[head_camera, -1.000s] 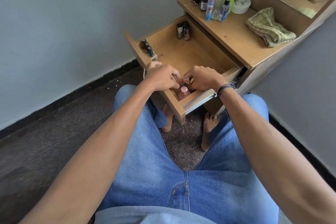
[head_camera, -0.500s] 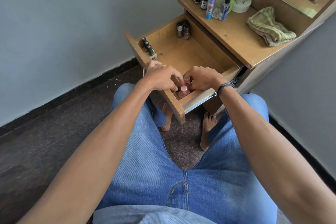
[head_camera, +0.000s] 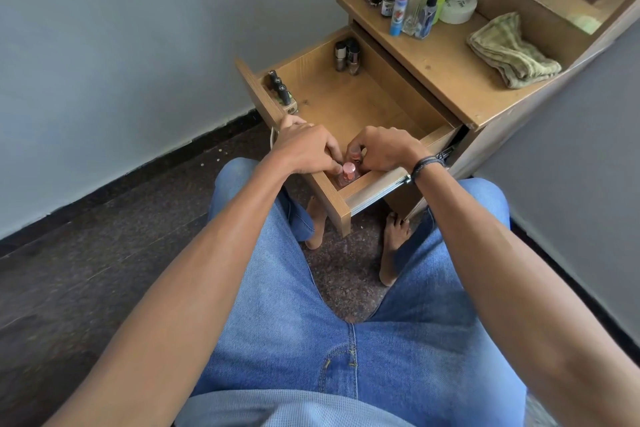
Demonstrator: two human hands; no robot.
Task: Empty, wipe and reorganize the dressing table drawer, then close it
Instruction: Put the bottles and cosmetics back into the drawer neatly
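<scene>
Both hands' fingertips are hidden inside the drawer [head_camera: 349,107], at its 5 o'clock corner. The right hand [head_camera: 384,149] pinches the farther pink bottle [head_camera: 355,155]. The left hand [head_camera: 304,149] curls against the nearer pink bottle [head_camera: 349,170], though whether it actually grasps it I cannot tell. Neither hand has visibly shifted in the last half second. The drawer stands pulled out toward 8 o'clock, its front panel running from 11 to 5; both bottles stand upright.

Wooden drawer [head_camera: 346,107] pulled open, pink-capped bottles [head_camera: 349,172] upright in near corner, dark bottles [head_camera: 346,54] at back corner
</scene>
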